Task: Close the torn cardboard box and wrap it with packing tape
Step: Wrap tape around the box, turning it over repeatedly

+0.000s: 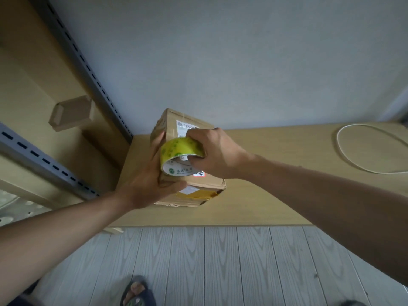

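Note:
A brown cardboard box [205, 184] with shipping labels and yellow tape on its near end stands on the wooden table [276, 195]. My left hand [150, 175] grips the box's left side, thumb over the near top corner. My right hand [212, 155] holds a roll of yellow-green packing tape [181, 151] on top of the box, fingers hooked through the roll's core. The roll covers part of the top face.
A white cable loop [371, 151] lies on the table at the right. A grey slotted shelf upright [88, 69] and wooden boards stand at the left, with a small cardboard box [70, 113] on a shelf. My sandalled foot [136, 292] is on the grey plank floor.

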The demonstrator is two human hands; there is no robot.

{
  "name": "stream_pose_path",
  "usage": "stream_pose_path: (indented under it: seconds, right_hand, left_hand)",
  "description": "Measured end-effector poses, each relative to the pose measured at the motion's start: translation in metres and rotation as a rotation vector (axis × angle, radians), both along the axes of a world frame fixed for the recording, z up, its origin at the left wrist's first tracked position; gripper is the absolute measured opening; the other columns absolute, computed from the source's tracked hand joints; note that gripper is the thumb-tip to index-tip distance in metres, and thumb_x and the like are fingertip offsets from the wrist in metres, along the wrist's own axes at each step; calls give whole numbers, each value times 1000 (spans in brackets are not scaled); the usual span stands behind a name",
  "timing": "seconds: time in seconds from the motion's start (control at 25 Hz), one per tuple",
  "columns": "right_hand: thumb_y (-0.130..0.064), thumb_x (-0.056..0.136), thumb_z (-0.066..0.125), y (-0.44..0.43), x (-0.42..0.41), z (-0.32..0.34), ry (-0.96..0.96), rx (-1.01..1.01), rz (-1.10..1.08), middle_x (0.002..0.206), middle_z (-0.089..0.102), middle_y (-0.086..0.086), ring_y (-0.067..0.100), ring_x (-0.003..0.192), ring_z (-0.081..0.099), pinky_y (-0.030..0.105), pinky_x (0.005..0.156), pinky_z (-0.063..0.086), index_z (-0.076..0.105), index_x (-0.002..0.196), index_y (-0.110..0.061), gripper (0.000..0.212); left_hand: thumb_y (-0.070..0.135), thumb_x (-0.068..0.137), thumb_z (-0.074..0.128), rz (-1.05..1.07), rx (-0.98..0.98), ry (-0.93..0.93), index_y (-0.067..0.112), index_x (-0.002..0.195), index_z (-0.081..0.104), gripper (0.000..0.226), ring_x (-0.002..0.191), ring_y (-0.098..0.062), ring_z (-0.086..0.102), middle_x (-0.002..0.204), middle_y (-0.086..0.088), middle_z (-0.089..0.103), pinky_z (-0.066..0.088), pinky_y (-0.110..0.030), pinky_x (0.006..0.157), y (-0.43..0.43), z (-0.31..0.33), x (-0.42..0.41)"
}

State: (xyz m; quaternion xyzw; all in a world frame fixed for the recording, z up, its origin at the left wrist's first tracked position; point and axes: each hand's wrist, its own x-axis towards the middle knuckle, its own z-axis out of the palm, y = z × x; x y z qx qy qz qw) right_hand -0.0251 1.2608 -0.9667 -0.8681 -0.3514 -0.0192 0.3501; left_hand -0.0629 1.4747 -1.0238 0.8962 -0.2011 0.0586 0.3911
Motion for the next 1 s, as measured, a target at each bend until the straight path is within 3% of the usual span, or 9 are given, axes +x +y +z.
stream_pose_path:
  seconds: [0.08, 0.16, 0.28, 0.36, 0.44, 0.6, 0.68, 0.8, 1.0]
  right_hand:
    - [-19, 74, 67, 11, 1, 1, 30, 13, 10, 65, 49, -12, 17, 61, 46, 27, 52, 35, 45, 82, -26, 25]
    - [-19, 74, 69, 12, 3, 2, 57, 20, -20, 69, 53, -10, 19, 65, 48, 28, 54, 35, 48, 85, -25, 25]
    - [-33, 75, 67, 4, 2, 7, 61, -44, -6, 69, 58, -8, 16, 61, 53, 32, 52, 40, 49, 93, -25, 27]
    - [-56, 70, 62, -8, 2, 10, 48, -149, -8, 69, 61, -7, 16, 59, 58, 33, 49, 47, 46, 98, -29, 43]
    - [-65, 66, 59, -26, 7, 12, 44, -238, -43, 70, 62, -7, 18, 60, 60, 35, 49, 51, 48, 99, -29, 50]
    - [-33, 79, 71, -49, 21, 15, -99, -367, -66, 64, 51, -12, 21, 60, 54, 28, 46, 38, 48, 86, -28, 24]
    - [-19, 80, 69, -53, 26, 17, -143, -392, -46, 62, 47, -12, 17, 55, 50, 26, 46, 29, 46, 82, -26, 24]
    - [-14, 79, 68, -59, 38, 18, -186, -468, -45, 66, 50, -8, 19, 57, 50, 27, 47, 32, 49, 84, -22, 21]
    - [-8, 80, 66, -70, 48, 1, -220, -540, -58, 69, 49, -8, 21, 60, 49, 23, 46, 27, 42, 84, -25, 29]
  left_hand:
    - [31, 66, 89, 23, -134, 19, 42, 146, 35, 97, 139, -35, 41, 149, -15, 37, 40, -63, 107, 0, 4, -1]
    - [39, 65, 90, 21, -168, 95, 53, 146, 31, 101, 142, -33, 39, 154, -15, 33, 40, -62, 109, 0, 4, 0]
    - [60, 70, 78, 16, 70, 92, 67, 143, 19, 94, 154, -25, 17, 165, -3, 15, 29, -57, 119, 19, -7, 4]
    - [78, 71, 64, 46, 237, 97, 61, 141, 27, 81, 154, -19, 9, 163, 10, 12, 23, -55, 121, 33, -21, 3]
    - [88, 73, 52, 59, 281, 169, 50, 145, 31, 84, 152, -16, 16, 163, 8, 14, 27, -53, 120, 43, -36, 2]
    - [89, 75, 47, 18, 238, 240, 64, 139, 19, 74, 148, -15, 26, 163, 5, 13, 37, -46, 116, 42, -45, 3]
    - [87, 76, 49, -13, 193, 263, 67, 136, 17, 71, 146, -15, 30, 161, 6, 14, 42, -46, 113, 40, -45, 1]
    - [80, 80, 52, -24, 171, 276, 64, 139, 16, 71, 145, -16, 32, 157, 16, 10, 45, -44, 111, 41, -47, 1]
    - [75, 84, 48, -20, 208, 247, 51, 149, 14, 77, 147, -12, 22, 162, 11, 3, 41, -41, 113, 40, -46, -1]
